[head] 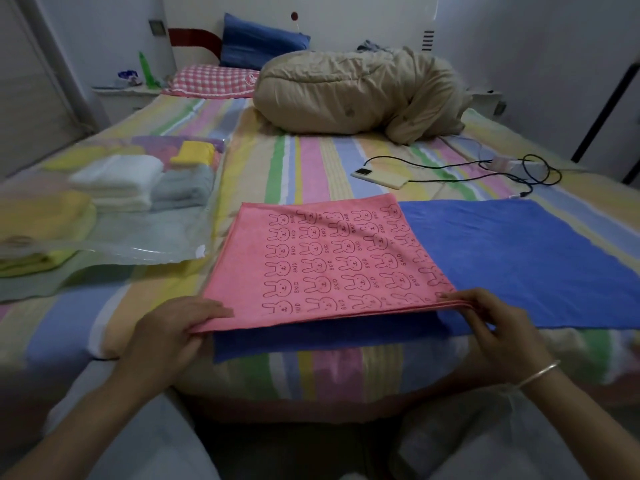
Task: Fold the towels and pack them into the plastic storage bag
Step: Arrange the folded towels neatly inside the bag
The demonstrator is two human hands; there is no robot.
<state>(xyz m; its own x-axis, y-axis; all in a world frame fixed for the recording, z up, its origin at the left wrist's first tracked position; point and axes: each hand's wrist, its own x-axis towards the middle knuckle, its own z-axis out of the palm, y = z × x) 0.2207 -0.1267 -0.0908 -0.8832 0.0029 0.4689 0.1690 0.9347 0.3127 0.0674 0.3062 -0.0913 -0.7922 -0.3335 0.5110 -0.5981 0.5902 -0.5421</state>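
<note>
Your left hand [173, 327] and right hand [495, 323] each pinch a near corner of the folded pink rabbit-print towel [329, 265] with curled fingers [214, 311]. It lies on a flat blue towel [536, 261] on the striped bed [311, 161], beside the clear plastic storage bag [145, 244] holding folded towels [117, 181].

Open bedsheet [304, 161] beyond towels — phone [379, 177], cable [485, 168] right.

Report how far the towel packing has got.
Done: several folded towels lie in the plastic storage bag. In hand: the left hand and right hand pinch the near edge of the part-folded pink towel. Left: finish it, fold the blue towel beneath, pack both.
</note>
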